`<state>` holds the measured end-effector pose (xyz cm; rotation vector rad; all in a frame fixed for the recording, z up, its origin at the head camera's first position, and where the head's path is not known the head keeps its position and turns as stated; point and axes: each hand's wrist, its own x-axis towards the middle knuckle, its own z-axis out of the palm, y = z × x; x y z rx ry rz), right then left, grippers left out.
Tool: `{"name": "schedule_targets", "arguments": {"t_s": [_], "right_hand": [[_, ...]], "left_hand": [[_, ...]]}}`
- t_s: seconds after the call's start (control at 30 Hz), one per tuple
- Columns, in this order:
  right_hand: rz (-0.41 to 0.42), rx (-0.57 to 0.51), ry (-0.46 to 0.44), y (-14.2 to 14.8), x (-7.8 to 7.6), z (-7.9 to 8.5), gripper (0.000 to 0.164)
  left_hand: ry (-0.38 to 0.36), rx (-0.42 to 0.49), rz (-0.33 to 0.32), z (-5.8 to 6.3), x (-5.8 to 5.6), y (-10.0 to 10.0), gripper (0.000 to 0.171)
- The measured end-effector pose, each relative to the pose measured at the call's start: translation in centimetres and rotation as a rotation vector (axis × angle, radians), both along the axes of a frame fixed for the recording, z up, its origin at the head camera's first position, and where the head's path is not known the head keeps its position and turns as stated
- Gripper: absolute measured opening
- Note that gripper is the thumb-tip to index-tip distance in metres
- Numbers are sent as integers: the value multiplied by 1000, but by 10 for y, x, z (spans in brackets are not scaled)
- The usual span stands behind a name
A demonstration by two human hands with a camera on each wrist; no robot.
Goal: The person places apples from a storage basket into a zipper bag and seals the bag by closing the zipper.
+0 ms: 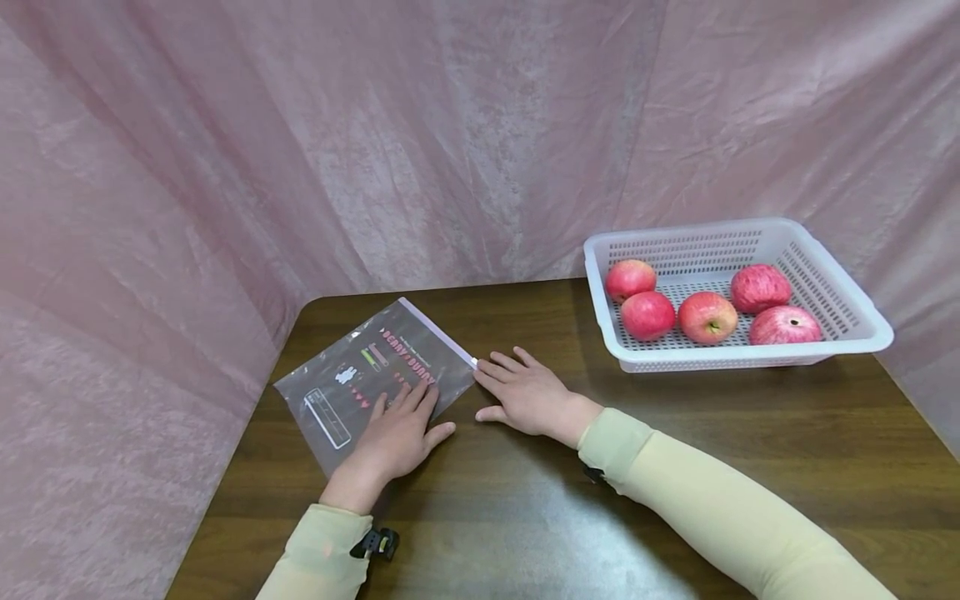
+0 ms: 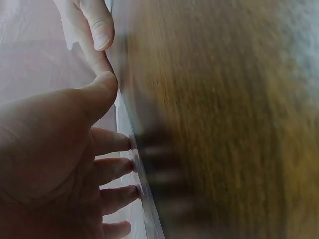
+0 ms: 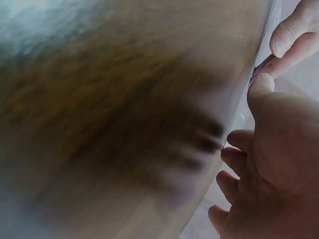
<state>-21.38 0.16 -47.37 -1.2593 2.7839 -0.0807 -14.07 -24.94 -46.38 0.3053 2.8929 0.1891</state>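
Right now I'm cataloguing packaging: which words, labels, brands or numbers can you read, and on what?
"BERRY BUNNY": pink lettering on the transparent zip bag.
Small line above it: too small to read.
White-outlined box on the bag: print too small to read.

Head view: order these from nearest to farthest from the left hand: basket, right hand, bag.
From the left hand:
1. Bag: partly beneath it, extending ahead and left.
2. Right hand: to its right, by the bag's corner.
3. Basket: far right, farther back.
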Motion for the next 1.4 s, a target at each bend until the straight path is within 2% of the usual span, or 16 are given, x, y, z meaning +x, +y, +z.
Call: {"name": "schedule_targets", "arguments": {"t_s": [0.4, 0.57, 0.83, 1.4], "right_hand": [[28, -38, 45, 11, 1, 1, 76], [33, -75, 36, 17, 3, 2, 73], [22, -69, 7, 29, 5, 4, 70], [12, -111, 7, 46, 13, 4, 70]], "left_hand": [[-13, 13, -41, -2, -4, 6, 75], [-28, 17, -55, -4, -4, 10, 76], [-19, 14, -85, -5, -7, 17, 74], [-37, 113, -130, -5, -9, 27, 72]]}}
